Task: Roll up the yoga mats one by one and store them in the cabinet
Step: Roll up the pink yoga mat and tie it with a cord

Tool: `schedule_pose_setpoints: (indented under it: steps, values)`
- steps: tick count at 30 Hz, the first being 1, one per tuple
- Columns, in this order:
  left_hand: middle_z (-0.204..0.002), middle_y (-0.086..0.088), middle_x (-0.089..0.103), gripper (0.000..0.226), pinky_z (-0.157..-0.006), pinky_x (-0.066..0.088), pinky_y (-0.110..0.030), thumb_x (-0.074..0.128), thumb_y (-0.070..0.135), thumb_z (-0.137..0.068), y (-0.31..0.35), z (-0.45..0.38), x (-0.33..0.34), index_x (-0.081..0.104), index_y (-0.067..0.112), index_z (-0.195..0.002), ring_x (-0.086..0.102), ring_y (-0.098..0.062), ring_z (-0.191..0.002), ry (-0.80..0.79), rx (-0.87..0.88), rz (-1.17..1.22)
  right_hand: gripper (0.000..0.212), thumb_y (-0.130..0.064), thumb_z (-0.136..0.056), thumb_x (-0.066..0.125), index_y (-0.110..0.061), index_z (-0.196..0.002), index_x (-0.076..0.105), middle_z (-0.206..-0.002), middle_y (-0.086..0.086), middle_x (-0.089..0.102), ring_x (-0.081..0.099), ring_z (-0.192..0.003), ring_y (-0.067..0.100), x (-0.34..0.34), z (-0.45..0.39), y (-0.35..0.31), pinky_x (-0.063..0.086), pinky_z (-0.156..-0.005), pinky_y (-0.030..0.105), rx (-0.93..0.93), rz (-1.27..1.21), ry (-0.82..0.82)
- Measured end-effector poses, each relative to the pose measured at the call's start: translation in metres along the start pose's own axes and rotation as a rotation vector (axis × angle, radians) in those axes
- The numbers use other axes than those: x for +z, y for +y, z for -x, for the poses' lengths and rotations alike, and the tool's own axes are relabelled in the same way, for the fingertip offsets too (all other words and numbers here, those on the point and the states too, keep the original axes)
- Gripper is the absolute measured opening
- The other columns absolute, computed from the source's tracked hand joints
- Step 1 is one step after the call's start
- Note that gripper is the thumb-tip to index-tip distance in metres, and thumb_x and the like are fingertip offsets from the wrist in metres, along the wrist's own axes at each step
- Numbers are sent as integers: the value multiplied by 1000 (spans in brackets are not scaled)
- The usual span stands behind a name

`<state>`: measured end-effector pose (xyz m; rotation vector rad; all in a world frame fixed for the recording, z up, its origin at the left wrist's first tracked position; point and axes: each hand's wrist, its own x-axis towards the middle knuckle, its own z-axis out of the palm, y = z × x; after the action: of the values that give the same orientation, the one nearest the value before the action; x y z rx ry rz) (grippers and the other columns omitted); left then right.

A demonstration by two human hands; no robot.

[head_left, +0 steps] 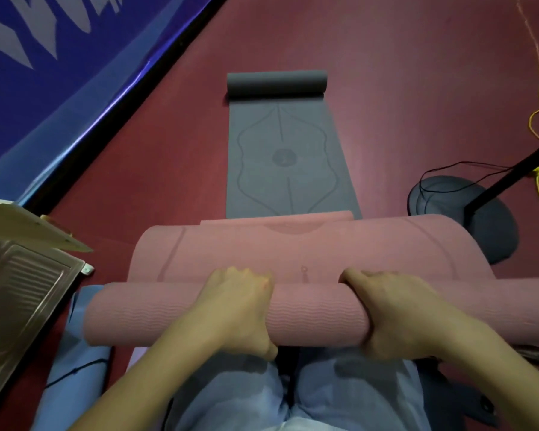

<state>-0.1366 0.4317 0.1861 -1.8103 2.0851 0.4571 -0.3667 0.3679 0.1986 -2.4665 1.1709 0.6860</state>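
A pink yoga mat (311, 247) lies across the view in front of my knees, its near part wound into a thick roll. My left hand (243, 309) grips the roll left of centre. My right hand (383, 312) grips it right of centre. The rest of the pink mat curves flat beyond the roll. A grey yoga mat (287, 163) stretches away on the red floor, its far end rolled up. An open cabinet (22, 275) with a pale door and metal inside stands at the left edge.
A dark round stand base (479, 225) with a black pole sits at the right, black and yellow cables trailing around it. A blue banner (59, 73) runs along the far left. A light blue mat (75, 368) lies under the pink roll's left end.
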Motion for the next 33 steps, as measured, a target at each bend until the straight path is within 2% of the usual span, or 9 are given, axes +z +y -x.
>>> schedule_pose_setpoints:
  steps: [3, 7, 9, 12, 17, 21, 25, 30, 33]
  values:
    - [-102, 4, 61, 70, -75, 41, -33, 78, 65, -50, -9, -8, 6, 48, 27, -101, 60, -26, -97, 23, 20, 77, 74, -55, -56, 68, -36, -122, 43, -116, -15, 56, 58, -108, 17, 2, -6, 3, 50, -85, 34, 7, -21, 56]
    - [-107, 8, 35, 83, -85, 35, -31, 77, 73, -40, -22, -25, 7, 55, 30, -108, 34, -17, -100, 25, 88, 133, 90, -59, -58, 68, -37, -141, 42, -132, -16, 44, 36, -129, 10, -3, -7, 12, 40, -107, 29, -59, -48, 110]
    - [-106, 8, 31, 93, -84, 32, -31, 80, 74, -37, -27, -39, -2, 54, 34, -116, 30, -15, -100, -32, 116, 187, 95, -59, -61, 66, -31, -147, 38, -135, -13, 45, 38, -130, 12, -2, -6, 12, 39, -109, 30, -26, -44, 129]
    - [-110, 12, 33, 110, -93, 39, -33, 85, 73, -34, -36, -57, -14, 44, 40, -131, 33, -13, -105, -151, 157, 324, 96, -58, -54, 60, -19, -140, 51, -129, -4, 58, 51, -122, 21, 9, -7, 10, 45, -103, 36, 5, 6, 310]
    - [-119, 18, 32, 123, -107, 39, -32, 95, 62, -34, -46, -69, -19, 36, 41, -141, 33, -7, -117, -145, 196, 466, 95, -50, -53, 66, -12, -139, 52, -135, 6, 58, 50, -132, 33, 22, -11, 6, 39, -113, 49, 29, 34, 449]
    - [-118, 20, 32, 124, -107, 41, -32, 98, 59, -36, -46, -72, -17, 35, 40, -142, 35, -6, -116, -90, 220, 487, 97, -41, -44, 81, -10, -132, 55, -125, 9, 58, 55, -121, 37, 28, -18, 2, 42, -106, 52, 68, 67, 452]
    - [-110, 21, 39, 109, -91, 41, -26, 94, 63, -41, -41, -57, -12, 45, 39, -136, 38, -7, -106, 155, 259, 438, 88, -35, -41, 82, -15, -124, 59, -112, 4, 62, 62, -100, 30, 24, -28, 15, 48, -91, 45, 49, 71, 452]
    - [-112, 16, 64, 82, -90, 52, -35, 80, 72, -52, -45, -31, -1, 63, 30, -120, 57, -7, -101, 427, 164, 389, 80, -44, -61, 71, -27, -133, 41, -120, -5, 51, 54, -113, 22, -2, -39, 20, 42, -98, 38, 5, 102, 224]
    - [-130, 6, 66, 94, -102, 49, -39, 62, 82, -60, -38, -23, -7, 59, 25, -134, 61, -21, -118, 326, 89, 173, 81, -41, -62, 73, -26, -133, 38, -121, -3, 50, 53, -115, 22, -14, -45, 18, 42, -98, 39, 3, 86, 145]
